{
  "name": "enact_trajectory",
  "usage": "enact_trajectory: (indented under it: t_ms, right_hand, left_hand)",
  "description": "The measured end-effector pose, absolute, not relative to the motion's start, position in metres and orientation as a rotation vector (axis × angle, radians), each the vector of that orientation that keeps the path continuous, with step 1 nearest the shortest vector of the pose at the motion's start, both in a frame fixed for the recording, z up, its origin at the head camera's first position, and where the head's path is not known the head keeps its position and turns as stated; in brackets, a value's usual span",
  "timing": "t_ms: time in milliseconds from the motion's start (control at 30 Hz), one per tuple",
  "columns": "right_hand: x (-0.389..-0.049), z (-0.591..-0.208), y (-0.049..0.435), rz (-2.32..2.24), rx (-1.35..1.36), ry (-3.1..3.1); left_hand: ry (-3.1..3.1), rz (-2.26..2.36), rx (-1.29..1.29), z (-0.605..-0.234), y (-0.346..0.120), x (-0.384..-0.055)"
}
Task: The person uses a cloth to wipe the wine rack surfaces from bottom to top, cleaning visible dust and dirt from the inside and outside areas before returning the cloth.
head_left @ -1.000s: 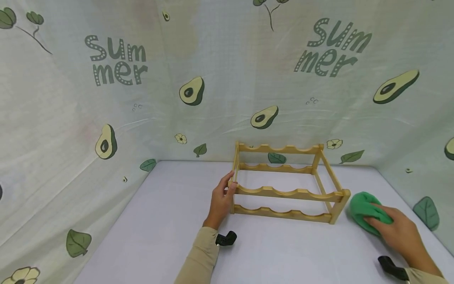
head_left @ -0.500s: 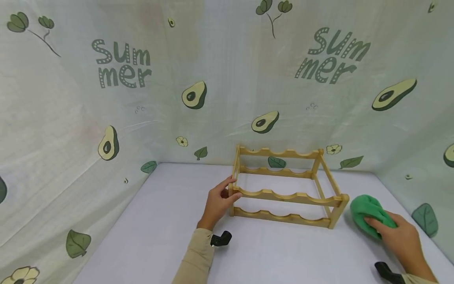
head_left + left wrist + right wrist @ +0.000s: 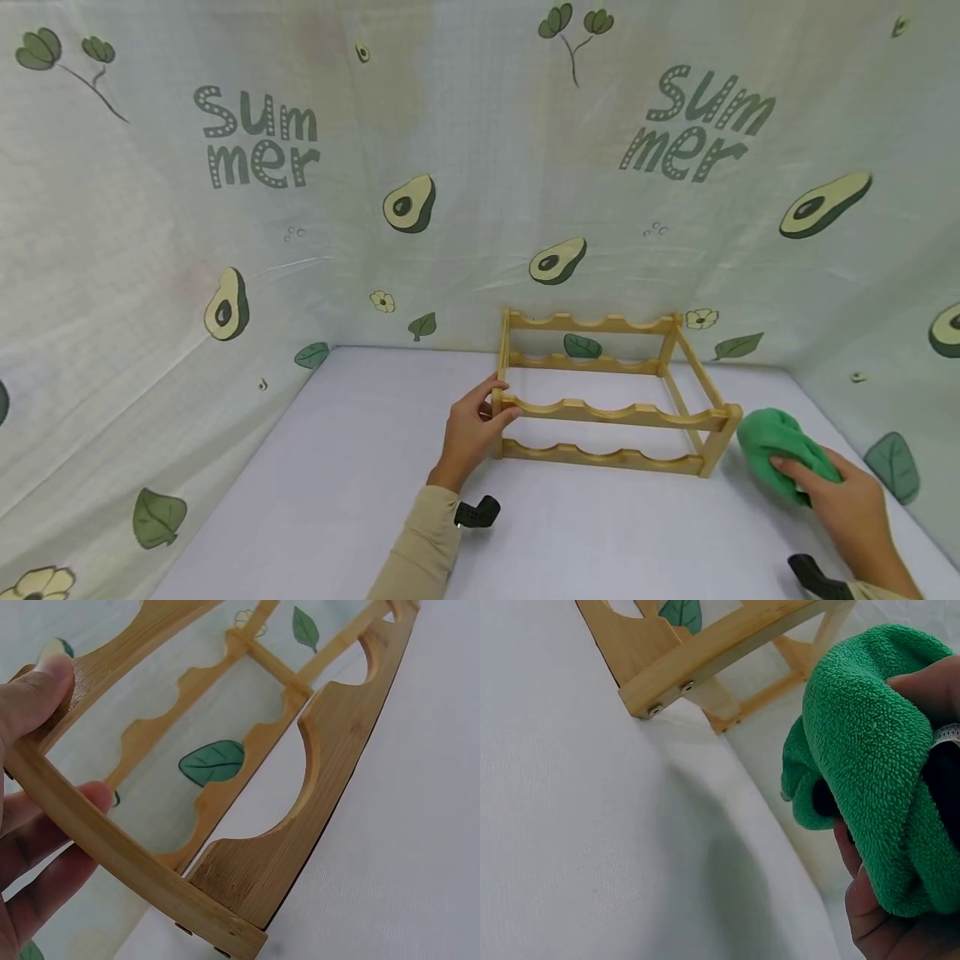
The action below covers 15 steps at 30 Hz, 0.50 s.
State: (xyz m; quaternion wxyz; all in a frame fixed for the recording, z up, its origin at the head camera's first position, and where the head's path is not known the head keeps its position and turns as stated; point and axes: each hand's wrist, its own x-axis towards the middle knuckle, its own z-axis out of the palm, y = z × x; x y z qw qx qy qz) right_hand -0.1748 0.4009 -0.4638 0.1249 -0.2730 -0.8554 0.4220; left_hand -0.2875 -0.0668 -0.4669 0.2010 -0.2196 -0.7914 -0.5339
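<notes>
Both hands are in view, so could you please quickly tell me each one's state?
Left hand: holding the wooden rack by its left end.
Right hand: holding the bunched green cloth.

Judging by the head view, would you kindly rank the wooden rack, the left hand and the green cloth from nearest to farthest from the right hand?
1. The green cloth: in the grip of the right hand.
2. The wooden rack: just left of the cloth.
3. The left hand: at the rack's left end.
</notes>
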Motion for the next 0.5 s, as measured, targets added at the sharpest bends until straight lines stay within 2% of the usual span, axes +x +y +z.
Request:
enact_trajectory:
  t_ms: [500]
  right_hand:
    - [-0.174, -0.464, 0.405, 1.26, -0.642, -2.688]
  left_hand:
    - [-2.221, -1.484, -0.548, -0.466, -0.053, -0.29]
